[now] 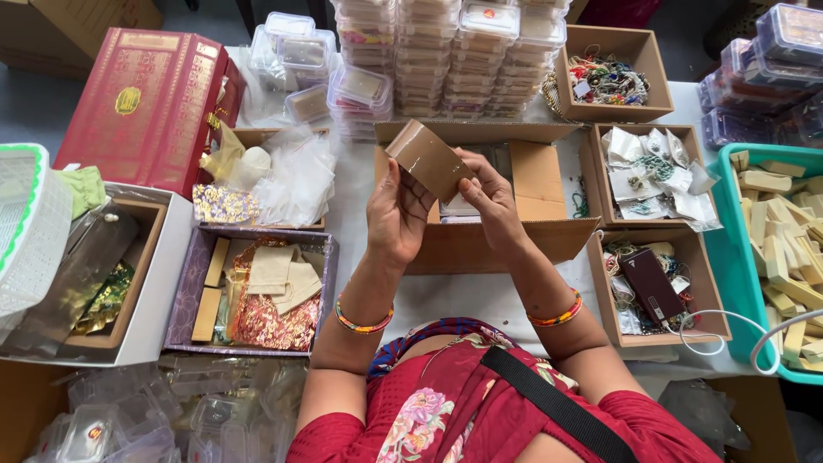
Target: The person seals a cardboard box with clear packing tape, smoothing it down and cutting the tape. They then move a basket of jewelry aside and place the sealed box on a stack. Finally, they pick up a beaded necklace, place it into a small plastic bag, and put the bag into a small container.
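Red-clad lap nearest; left hand (396, 214) and right hand (495, 204) both closed on small brown box (429, 159), above open cardboard carton (536, 176), contents mostly hidden.

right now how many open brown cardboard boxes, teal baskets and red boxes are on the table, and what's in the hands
open brown cardboard boxes: 4 (beads, packets, cable and dark device, large one)
teal basket: 1
red box: 1
small brown box, held by left hand and right hand: 1
total: 7
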